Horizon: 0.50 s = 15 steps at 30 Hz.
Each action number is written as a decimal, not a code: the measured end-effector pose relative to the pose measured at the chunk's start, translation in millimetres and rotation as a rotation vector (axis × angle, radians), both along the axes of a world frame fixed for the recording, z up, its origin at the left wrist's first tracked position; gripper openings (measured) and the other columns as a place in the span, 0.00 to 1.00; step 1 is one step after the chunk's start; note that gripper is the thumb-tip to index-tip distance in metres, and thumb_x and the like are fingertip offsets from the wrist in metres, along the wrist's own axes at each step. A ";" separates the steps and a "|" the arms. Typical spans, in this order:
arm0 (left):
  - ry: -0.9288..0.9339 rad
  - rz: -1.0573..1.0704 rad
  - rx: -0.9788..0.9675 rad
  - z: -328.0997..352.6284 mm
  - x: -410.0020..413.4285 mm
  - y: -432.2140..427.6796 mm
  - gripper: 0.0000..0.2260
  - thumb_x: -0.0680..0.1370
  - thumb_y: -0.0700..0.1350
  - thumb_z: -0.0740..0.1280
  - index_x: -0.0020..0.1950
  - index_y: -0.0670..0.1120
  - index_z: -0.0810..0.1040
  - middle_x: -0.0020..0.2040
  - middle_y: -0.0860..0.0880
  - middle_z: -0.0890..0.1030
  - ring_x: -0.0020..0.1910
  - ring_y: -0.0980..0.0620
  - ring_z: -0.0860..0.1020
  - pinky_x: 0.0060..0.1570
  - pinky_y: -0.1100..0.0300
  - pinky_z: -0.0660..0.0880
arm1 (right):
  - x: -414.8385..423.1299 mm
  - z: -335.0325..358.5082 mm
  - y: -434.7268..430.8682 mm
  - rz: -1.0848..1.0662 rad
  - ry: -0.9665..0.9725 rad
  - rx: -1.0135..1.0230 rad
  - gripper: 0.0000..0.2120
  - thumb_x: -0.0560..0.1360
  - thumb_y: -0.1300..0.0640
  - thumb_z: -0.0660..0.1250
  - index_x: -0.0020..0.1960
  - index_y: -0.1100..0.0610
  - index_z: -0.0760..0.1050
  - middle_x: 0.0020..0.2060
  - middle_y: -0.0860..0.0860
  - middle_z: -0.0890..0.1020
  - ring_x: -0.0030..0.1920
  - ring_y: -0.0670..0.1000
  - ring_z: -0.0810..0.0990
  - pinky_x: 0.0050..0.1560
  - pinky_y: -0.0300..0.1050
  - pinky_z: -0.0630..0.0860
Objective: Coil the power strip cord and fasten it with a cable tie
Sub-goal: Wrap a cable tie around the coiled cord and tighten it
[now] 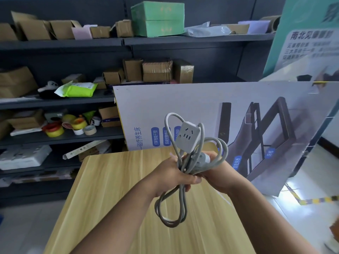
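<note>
Both forearms are reaching out over the wooden table (pixel 113 189). Left hand (pixel 170 177): I am closing it around the middle of the coiled grey cord (pixel 171 208), loops hanging below my fist and arching above it. Right hand (pixel 218 176): I am gripping the same bundle from the other side, beside the plug (pixel 202 158). Power strip socket block (pixel 187 137): standing upright above both hands, outlets facing me. Printed poster board (pixel 201 107): leaning behind the table.

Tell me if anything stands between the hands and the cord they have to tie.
Nothing visible does. The left hand and right hand both already grip the coiled cord at its middle, above the wooden table. No cable tie is in view.
</note>
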<state>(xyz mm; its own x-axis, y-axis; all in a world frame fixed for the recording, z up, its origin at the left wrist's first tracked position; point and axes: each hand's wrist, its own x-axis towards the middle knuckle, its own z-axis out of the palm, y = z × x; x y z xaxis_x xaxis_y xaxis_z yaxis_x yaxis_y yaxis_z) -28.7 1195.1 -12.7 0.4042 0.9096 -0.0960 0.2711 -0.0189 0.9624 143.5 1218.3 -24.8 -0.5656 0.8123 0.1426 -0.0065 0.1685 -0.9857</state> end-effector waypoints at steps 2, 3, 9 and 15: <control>0.002 0.024 -0.010 -1.5 -0.6 -1.2 0.12 0.71 0.39 0.75 0.53 0.40 0.81 0.30 0.49 0.80 0.30 0.48 0.78 0.36 0.58 0.77 | -2.4 -0.1 -1.2 -0.072 -0.010 0.038 0.09 0.78 0.67 0.64 0.57 0.65 0.78 0.47 0.67 0.83 0.43 0.68 0.84 0.44 0.73 0.78; 0.005 0.032 -0.015 -2.9 -1.7 -1.6 0.12 0.71 0.38 0.74 0.54 0.41 0.81 0.29 0.48 0.79 0.29 0.48 0.77 0.36 0.58 0.77 | -4.2 0.2 -1.8 -0.108 -0.014 0.049 0.11 0.77 0.67 0.66 0.59 0.63 0.77 0.48 0.65 0.84 0.44 0.67 0.84 0.45 0.72 0.78; -0.074 0.091 -0.037 -8.2 -7.4 -5.0 0.03 0.73 0.40 0.73 0.46 0.45 0.83 0.28 0.45 0.77 0.30 0.46 0.77 0.45 0.41 0.79 | -10.9 11.5 -7.9 -0.064 0.015 0.047 0.19 0.74 0.76 0.65 0.61 0.61 0.73 0.46 0.63 0.85 0.40 0.64 0.86 0.43 0.58 0.82; -0.219 0.254 -0.004 -9.2 -11.7 -7.3 0.08 0.75 0.38 0.70 0.40 0.49 0.85 0.28 0.43 0.77 0.30 0.45 0.76 0.38 0.49 0.76 | -26.8 7.7 -5.8 -0.372 -0.108 0.089 0.26 0.70 0.71 0.73 0.60 0.51 0.69 0.49 0.58 0.83 0.47 0.60 0.85 0.48 0.59 0.83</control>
<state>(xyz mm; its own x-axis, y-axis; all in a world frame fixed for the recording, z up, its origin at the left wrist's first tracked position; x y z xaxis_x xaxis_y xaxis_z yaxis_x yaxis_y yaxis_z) -40.3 1187.9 -22.0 0.1760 0.9837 -0.0358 0.0535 0.0267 0.9982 116.7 1212.5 -17.1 -0.2506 0.9517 0.1775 0.1745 0.2248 -0.9587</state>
